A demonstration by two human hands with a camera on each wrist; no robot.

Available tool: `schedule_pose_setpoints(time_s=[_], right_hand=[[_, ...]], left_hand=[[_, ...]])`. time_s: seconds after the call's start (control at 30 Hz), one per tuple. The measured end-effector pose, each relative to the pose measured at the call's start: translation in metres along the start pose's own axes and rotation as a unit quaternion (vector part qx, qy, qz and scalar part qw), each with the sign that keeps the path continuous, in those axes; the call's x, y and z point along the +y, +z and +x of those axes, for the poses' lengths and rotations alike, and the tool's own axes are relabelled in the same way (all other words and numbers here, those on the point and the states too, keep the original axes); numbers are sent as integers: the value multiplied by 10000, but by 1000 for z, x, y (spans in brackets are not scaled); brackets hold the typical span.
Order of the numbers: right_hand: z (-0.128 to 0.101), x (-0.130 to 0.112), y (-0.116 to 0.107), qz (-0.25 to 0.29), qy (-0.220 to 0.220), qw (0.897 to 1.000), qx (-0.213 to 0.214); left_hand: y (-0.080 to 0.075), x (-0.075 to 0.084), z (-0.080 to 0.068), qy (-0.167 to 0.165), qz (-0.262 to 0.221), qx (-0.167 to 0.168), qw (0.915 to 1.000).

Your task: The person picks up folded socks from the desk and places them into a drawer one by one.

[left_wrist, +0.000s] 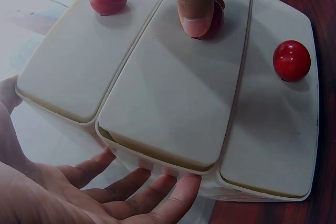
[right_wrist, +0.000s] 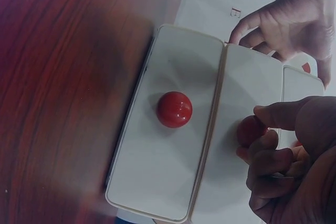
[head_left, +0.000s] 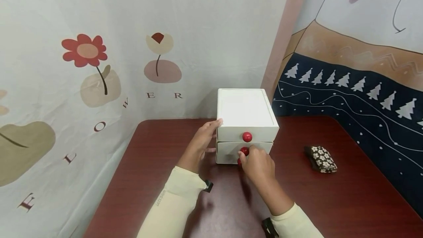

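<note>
Head view shows the white drawer box [head_left: 244,107] on the tabletop [head_left: 158,153], right hand [head_left: 261,165] pinching its middle red knob [head_left: 244,151], left hand [head_left: 205,135] spread along its side; handling the middle drawer [left_wrist: 163,103] seems the present step, calling next for straight movement and steady bracing.

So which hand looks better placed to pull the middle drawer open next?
Probably the right hand: it pinches the red knob on the middle drawer. The left hand rests against the side of the white three-drawer cabinet, away from the knobs, so it seems better suited to steadying it.
</note>
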State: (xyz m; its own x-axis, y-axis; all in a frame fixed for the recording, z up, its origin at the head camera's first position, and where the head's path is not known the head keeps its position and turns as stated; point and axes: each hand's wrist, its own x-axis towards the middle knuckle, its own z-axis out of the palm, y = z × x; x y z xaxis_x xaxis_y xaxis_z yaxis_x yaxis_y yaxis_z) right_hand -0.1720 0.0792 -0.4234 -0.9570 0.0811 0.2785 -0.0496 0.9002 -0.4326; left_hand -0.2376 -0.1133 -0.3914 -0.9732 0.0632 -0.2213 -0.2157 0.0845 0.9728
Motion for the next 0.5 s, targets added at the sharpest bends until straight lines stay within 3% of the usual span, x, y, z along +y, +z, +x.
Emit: schedule_pose_setpoints(time_s=[0.5], right_hand=[[5, 0, -1, 63, 28, 10000, -40]], left_hand=[[0, 1, 0, -38, -72, -14, 10000]])
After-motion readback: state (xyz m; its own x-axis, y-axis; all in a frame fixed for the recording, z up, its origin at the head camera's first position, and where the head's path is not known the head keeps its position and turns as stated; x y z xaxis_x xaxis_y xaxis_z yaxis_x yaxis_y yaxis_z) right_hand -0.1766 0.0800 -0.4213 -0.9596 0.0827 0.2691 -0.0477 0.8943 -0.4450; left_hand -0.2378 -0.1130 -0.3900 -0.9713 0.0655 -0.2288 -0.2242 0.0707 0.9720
